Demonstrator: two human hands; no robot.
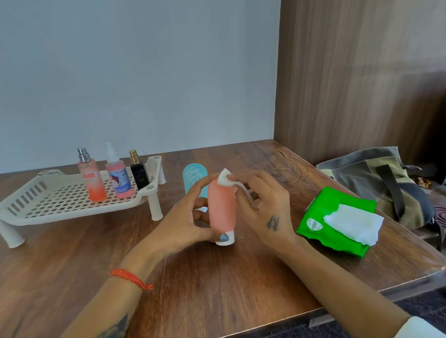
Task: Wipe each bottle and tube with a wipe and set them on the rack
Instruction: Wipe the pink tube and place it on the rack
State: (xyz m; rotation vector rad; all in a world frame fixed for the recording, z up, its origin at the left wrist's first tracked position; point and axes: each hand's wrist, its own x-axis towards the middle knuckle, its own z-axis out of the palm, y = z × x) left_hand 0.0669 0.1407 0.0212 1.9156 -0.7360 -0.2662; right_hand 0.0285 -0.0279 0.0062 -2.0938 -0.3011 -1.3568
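The rack [70,201] holds three bottles. Your left hand [183,223] grips the pink tube [222,210]; right-hand fingers [243,183] pinch a wipe [225,178] against it.

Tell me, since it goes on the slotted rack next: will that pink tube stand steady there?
Probably, with care. The pink tube is tall, standing on a narrow white cap, so a nudge could tip it. Its body looks soft, likely yielding when squeezed. The rack already holds three upright bottles.
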